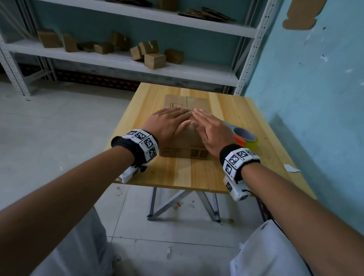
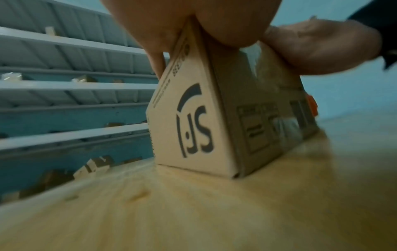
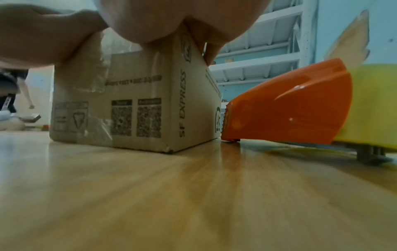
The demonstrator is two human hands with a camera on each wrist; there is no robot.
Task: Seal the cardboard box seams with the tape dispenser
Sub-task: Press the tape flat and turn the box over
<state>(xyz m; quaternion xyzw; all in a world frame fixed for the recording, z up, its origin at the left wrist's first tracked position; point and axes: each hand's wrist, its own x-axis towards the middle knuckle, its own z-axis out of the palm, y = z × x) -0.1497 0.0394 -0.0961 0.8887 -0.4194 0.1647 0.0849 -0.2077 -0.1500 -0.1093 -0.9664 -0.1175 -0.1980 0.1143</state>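
- Both sets of fingers lie straight and flat on the lid — the left hand [image 1: 167, 124] and the right hand [image 1: 209, 129] grip nothing, and their fingertips nearly meet over the centre seam.
- Under the palms, the cardboard box [image 1: 184, 146] sits mid-tabletop [image 1: 174, 171], its flaps pressed shut; clear tape seems to run down its near face in the right wrist view.
- At about 3 o'clock from the box, just beside it, the tape dispenser [image 1: 244, 137] lies untouched — orange body, yellowish roll.
- Judged from this, the step in hand is pressing the flaps, or tape, flat.
- Next, the right hand probably has to lift off and take the dispenser while the left keeps the flaps down.
- Shelves [image 1: 117, 58] with small boxes stand at 12 o'clock.
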